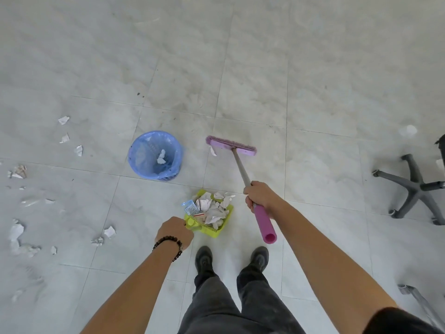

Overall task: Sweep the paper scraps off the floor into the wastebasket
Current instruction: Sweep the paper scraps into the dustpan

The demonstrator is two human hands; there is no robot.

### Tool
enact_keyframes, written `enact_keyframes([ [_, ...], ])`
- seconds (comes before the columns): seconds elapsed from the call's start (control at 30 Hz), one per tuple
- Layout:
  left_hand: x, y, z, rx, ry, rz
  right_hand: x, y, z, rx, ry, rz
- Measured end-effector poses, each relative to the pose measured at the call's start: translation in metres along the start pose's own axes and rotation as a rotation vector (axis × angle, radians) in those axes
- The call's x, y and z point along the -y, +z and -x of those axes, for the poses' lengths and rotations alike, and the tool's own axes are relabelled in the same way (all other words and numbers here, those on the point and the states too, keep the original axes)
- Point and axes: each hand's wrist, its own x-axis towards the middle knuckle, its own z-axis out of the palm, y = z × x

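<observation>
Both hands are clenched: the right hand wraps the broom by its grey shaft just above the pink sleeve, and the left hand, a bead bracelet at its wrist, curls round the handle of the dustpan. Tiled floor spreads all around, with a black chair base at the right edge. The broom's head rests on the floor ahead of the right hand. The blue-lined wastebasket stands upright ahead of the left hand, one scrap inside. The yellow-green dustpan, just before the shoes, is heaped with crumpled paper. Loose paper scraps lie scattered well left of the left hand — another sits beside the broom head's left end.
</observation>
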Motion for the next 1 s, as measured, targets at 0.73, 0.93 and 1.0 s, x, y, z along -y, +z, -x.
enact_keyframes([
  [0.73,-0.002,-0.003,0.0,-0.01,-0.004,0.009,-0.088,-0.075,0.07,-0.069,0.463,-0.014],
  [0.93,-0.002,-0.002,0.0,-0.008,-0.003,0.019,-0.093,-0.052,0.052,-0.101,0.354,0.033],
  [1.0,-0.001,-0.001,-0.001,-0.011,-0.002,0.017,-0.092,-0.033,0.045,-0.097,0.28,0.203],
])
